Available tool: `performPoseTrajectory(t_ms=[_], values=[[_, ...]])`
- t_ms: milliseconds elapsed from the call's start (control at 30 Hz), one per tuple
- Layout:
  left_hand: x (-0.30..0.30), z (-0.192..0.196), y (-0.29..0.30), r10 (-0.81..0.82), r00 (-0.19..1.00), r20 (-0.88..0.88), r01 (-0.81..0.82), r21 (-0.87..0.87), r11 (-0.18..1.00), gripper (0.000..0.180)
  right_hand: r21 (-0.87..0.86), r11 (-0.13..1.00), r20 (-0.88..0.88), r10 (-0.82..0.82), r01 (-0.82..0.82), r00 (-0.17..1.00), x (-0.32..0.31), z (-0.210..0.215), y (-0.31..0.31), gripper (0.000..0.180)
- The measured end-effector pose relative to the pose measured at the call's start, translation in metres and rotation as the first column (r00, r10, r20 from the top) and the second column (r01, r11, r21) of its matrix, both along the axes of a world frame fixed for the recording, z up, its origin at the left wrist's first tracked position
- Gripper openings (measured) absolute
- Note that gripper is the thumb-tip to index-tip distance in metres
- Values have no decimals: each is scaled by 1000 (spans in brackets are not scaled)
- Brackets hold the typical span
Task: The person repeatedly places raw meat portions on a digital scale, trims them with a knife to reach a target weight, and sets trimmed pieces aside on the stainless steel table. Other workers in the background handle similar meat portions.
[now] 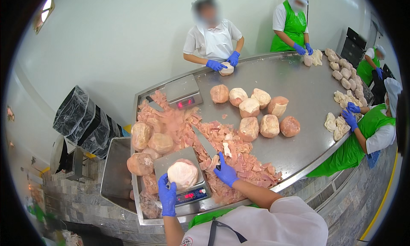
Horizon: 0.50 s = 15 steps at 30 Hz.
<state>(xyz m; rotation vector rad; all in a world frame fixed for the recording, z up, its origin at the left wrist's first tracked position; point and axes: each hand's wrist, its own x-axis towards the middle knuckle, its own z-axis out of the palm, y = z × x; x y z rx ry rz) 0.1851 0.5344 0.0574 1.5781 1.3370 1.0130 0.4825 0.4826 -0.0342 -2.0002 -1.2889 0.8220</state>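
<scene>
A round lump of pale pink meat [183,174] rests on the near digital scale [162,164], whose red display is lit. My left hand [167,195], in a blue glove, is at the lump's left side, fingers and thumb apart; it seems to touch the meat's edge. Blue-gloved too, my right hand [226,173] is closed round the dark handle of a knife [206,142], right of the scale. The wide blade points away from me over a heap of thin meat trimmings [243,163]. A small meat scrap lies by the handle.
More meat lumps [249,129] stand mid-table, and others [141,135] crowd the left edge. A second scale [181,92] sits at the far left. Co-workers handle meat across the steel table [299,81] and at its right. A metal bin [117,173] adjoins the left side.
</scene>
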Motion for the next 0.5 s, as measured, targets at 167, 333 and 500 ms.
performPoseTrajectory(t_ms=[167, 333, 500], values=[[0, 0, 0, -6, 1000, 23, 7, -33, 999, 52, -15, 1000, -5, 8, -8, 1000, 0, 2, 0, 94], [-1, -7, 3, -12, 999, 36, 13, -31, 999, 54, -10, 1000, -17, 3, -3, 1000, -1, 4, -1, 94], [1, -3, 2, -15, 1000, 22, 16, -38, 999, 54, -7, 1000, -6, -1, 1, 1000, 0, 2, -1, 94]])
